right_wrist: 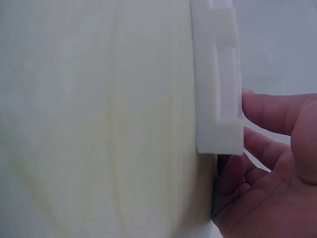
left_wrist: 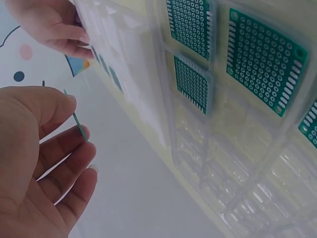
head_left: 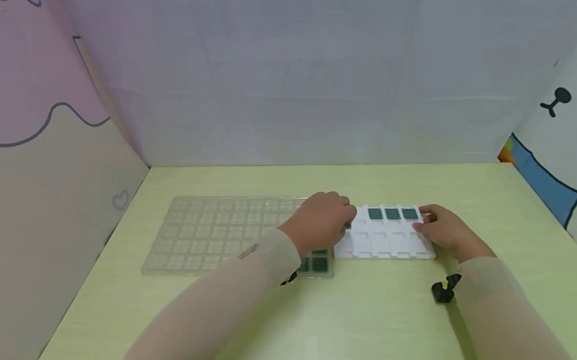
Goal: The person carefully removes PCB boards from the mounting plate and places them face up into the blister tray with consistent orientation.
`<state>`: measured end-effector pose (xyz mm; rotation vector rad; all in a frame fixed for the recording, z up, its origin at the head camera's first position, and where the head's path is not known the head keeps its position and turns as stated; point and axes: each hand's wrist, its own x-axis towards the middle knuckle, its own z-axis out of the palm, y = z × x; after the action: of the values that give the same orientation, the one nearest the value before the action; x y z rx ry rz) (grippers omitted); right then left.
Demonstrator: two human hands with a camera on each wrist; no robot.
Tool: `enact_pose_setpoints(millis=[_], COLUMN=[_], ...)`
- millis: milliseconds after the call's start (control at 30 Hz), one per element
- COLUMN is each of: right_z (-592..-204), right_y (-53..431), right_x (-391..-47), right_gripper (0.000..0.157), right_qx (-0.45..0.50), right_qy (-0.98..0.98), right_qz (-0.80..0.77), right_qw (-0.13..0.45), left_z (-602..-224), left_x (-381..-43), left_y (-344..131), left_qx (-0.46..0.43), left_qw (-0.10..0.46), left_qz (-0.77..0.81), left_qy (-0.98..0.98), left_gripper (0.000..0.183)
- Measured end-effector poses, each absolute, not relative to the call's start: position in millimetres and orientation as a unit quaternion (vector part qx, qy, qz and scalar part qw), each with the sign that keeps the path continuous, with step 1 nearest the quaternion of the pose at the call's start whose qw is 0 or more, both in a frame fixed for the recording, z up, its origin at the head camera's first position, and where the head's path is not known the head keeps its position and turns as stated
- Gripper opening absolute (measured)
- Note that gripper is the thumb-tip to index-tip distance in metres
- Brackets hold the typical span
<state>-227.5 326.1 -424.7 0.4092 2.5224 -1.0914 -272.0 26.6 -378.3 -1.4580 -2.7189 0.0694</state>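
My left hand (head_left: pixel 321 222) pinches a small green perforated circuit board (left_wrist: pixel 75 117) between thumb and fingers, seen edge-on in the left wrist view. It is over the left end of a white compartment tray (head_left: pixel 382 244). Three green boards (head_left: pixel 392 214) sit in the tray's back row toward the right. My right hand (head_left: pixel 449 233) holds the tray's right end, with the thumb (right_wrist: pixel 267 111) at its upper edge and the other fingers lower at its side. Under my left wrist, more green boards (left_wrist: pixel 267 62) lie in the clear plastic tray (head_left: pixel 205 225), partly hidden by the arm.
The clear tray's many bare pockets stretch left across the pale yellow table (head_left: pixel 314 350), its right end close to the white tray. A black wrist-mount piece (head_left: pixel 443 292) shows beside the right sleeve. A pale back wall (head_left: pixel 307 77) and printed side walls surround the table.
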Motion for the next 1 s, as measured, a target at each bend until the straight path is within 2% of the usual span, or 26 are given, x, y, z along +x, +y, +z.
enact_pose_setpoints(millis=[333,767,1000], right_z=[-426,-424,-425], right_y=[327,324,325], right_x=[-230,-227,-226], right_gripper=[0.069,0.068,0.067], right_qx=[0.147,0.151,0.147], right_qy=[0.891,0.892,0.891], right_qz=[-0.389,-0.386,-0.391], right_qw=[0.183,0.182,0.178], left_z=[-370,-360,-359], left_x=[-270,-269,-267], left_y=[2,-31,-40], left_qx=[-0.464,-0.457,-0.464], left_qw=[0.021,0.049,0.057], left_qz=[-0.002,-0.049,-0.052], left_qy=[-0.885,-0.887,-0.883], left_gripper=[0.008,0.011,0.006])
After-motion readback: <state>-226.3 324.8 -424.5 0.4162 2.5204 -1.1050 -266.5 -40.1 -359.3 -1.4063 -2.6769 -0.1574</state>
